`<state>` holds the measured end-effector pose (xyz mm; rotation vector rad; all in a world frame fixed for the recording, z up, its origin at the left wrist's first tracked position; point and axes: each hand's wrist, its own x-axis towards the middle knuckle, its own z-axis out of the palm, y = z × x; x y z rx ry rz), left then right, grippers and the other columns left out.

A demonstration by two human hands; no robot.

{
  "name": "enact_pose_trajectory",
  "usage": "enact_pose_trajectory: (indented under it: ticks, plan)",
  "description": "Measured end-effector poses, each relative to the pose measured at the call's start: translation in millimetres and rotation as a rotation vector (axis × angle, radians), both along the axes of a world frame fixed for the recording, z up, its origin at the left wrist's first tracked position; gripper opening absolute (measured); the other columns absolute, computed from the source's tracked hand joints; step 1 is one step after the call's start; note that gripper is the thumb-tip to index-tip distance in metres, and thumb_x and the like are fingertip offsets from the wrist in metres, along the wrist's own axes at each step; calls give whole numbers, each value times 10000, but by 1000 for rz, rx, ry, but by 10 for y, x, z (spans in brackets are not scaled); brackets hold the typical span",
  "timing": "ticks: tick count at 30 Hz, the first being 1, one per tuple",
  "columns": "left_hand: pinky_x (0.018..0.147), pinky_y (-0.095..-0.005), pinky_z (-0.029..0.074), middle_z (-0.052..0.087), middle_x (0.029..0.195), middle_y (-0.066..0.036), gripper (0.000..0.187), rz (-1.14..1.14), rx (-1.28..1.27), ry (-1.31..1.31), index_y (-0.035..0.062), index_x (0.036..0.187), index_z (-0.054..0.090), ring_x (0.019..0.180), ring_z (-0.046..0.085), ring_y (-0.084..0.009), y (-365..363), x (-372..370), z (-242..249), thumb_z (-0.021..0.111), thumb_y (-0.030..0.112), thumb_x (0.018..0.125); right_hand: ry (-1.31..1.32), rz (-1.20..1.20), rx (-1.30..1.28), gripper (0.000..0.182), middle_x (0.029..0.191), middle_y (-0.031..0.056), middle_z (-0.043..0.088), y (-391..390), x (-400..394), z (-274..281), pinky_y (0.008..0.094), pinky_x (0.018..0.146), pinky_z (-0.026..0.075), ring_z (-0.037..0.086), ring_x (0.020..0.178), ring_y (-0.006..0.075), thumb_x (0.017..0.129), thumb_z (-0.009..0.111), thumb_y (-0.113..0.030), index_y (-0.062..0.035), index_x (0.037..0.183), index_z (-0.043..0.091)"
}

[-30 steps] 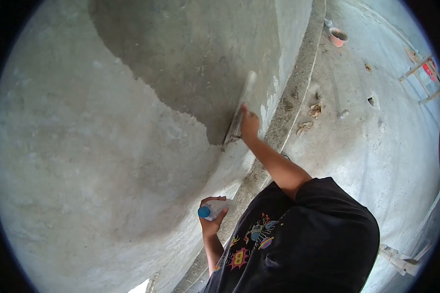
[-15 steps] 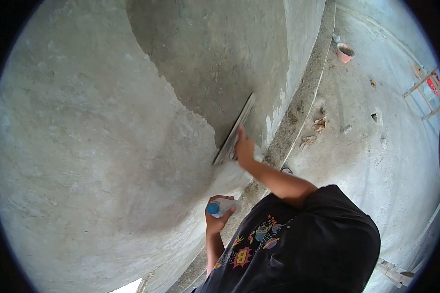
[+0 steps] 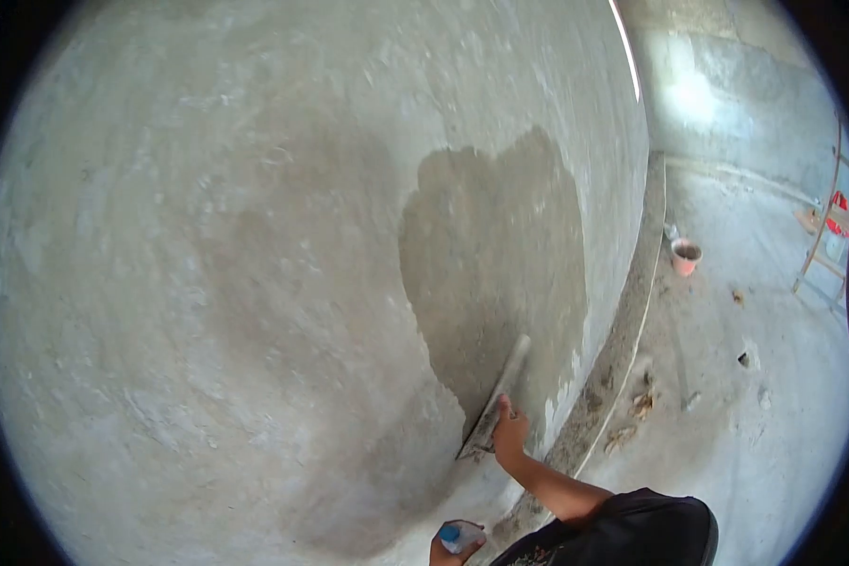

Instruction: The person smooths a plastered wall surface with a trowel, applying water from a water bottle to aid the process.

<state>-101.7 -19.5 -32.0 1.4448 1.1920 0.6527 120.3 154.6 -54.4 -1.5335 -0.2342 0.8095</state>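
Note:
My right hand is closed on the handle of a long flat trowel, whose blade lies against the wall. The blade is at the lower part of a darker, damp-looking patch with an uneven outline. At the bottom of the view, my left hand is wrapped round a clear bottle with a blue cap, close to the wall's lower part.
A ledge runs along the foot of the wall. On the floor stand a pink bucket and, farther right, a wooden ladder-like frame near red items. Brown scraps lie beside the ledge.
The view has tilted up, so the whole dark patch shows and both hands sit lower in the picture. The trowel is still on the patch's lower part, and the bottle is still held.

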Motion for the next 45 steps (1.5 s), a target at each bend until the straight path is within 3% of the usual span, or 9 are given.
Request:
enact_pose_trajectory:
  ticks: [7,11,17,25,28,32,40,42,45]
  plan:
    - [907,-376,476,655,1083,-102,464,118,19,-221,55,1150,575,1062,599,-239,-1,27,49,819,123,762,-1013,103,611,446,686,182,639,94,473,1513,396,586,496,633,604,300,850,723,-366,64,837,605]
    - [928,-386,463,642,1085,-104,478,-3,22,-247,63,1133,573,1047,597,-236,140,-45,-17,838,98,736,-637,-341,427,459,726,254,645,1060,1506,1537,427,603,500,670,676,342,837,724,-382,67,871,633]
    - [938,-370,455,652,1063,-85,485,-21,176,-154,56,1121,588,1035,595,-226,381,81,-455,851,99,716,-1071,11,785,532,669,226,630,372,771,2393,429,561,466,632,604,336,860,678,-443,83,812,617]
    - [865,-361,482,633,964,-66,369,-107,23,-530,59,1067,589,937,597,-186,474,316,-229,801,105,768,-740,-38,629,501,604,203,611,655,1221,2797,405,527,456,583,518,285,827,710,-434,52,764,605]
    - [890,-364,467,622,1005,-82,421,-185,87,-352,45,1106,568,976,583,-197,614,361,-153,803,125,766,-1204,-107,812,503,609,215,613,601,1053,2795,415,538,464,595,526,291,829,709,-429,60,769,605]
    - [940,-369,437,601,1086,-115,529,-225,124,-199,16,1184,525,1053,554,-219,631,354,-168,808,165,763,-711,-144,615,533,633,251,607,973,1852,2946,430,565,473,631,578,338,828,700,-448,77,801,617]
    - [1039,-380,378,557,1249,-179,753,-350,140,-209,-41,1340,439,1208,497,-262,859,271,-239,818,247,756,-1200,-73,831,419,583,175,592,554,1062,2522,398,507,446,582,532,199,853,704,-335,55,757,582]
    - [1035,-381,380,557,1257,-183,749,-626,88,-286,-44,1339,440,1204,502,-264,838,114,-162,812,252,760,-939,-52,609,467,610,196,609,725,1413,2541,396,555,472,614,568,233,846,701,-379,77,804,608]
    - [1029,-384,385,566,1247,-184,731,-317,209,-79,-35,1332,453,1191,511,-267,562,269,-136,804,266,767,-711,-137,570,537,671,237,640,1038,1903,2512,395,605,490,657,629,279,841,691,-426,107,871,626]
